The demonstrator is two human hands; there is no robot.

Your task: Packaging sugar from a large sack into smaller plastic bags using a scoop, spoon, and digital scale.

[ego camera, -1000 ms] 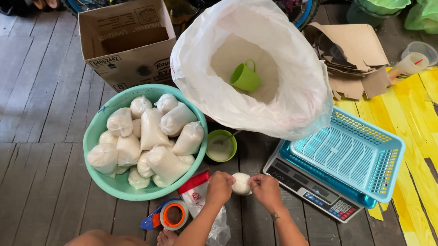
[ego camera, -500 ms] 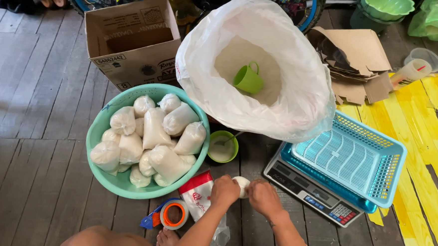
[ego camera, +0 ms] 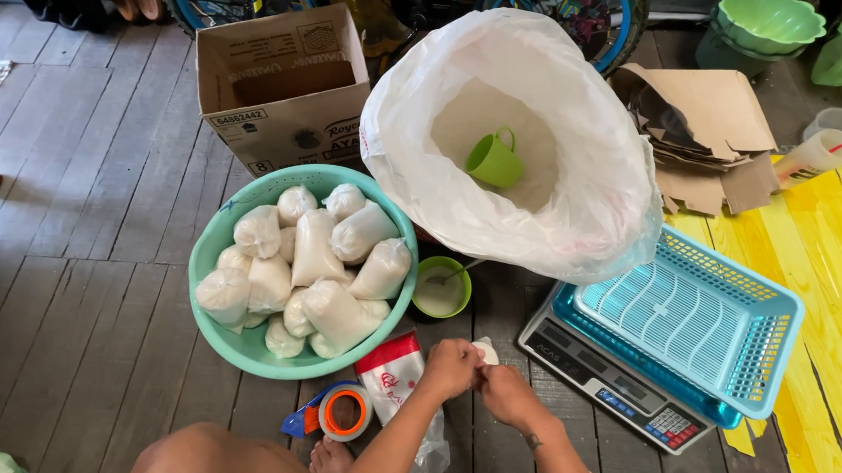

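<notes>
Both hands meet low in the middle of the view, fingers pinched narrow on a small white bag (ego camera: 485, 351) held just above the floor planks: the left hand (ego camera: 450, 368) grips one side, the right hand (ego camera: 502, 394) the other. It looks like the closing step, the bag's neck being twisted or tied (the knot itself is hidden by the fingers). Finishing would call for a firm hold on the neck so the powder stays in.

At ten o'clock from the hands sits a teal basin (ego camera: 211, 254) heaped with filled bags. At twelve, a small green bowl (ego camera: 441, 287) with a spoon; beyond it a big white sack (ego camera: 587, 188) holding a green cup (ego camera: 494, 161). At three, a scale (ego camera: 605, 385) carrying a blue basket (ego camera: 770, 351). At eight, a tape roll (ego camera: 345, 410).
</notes>
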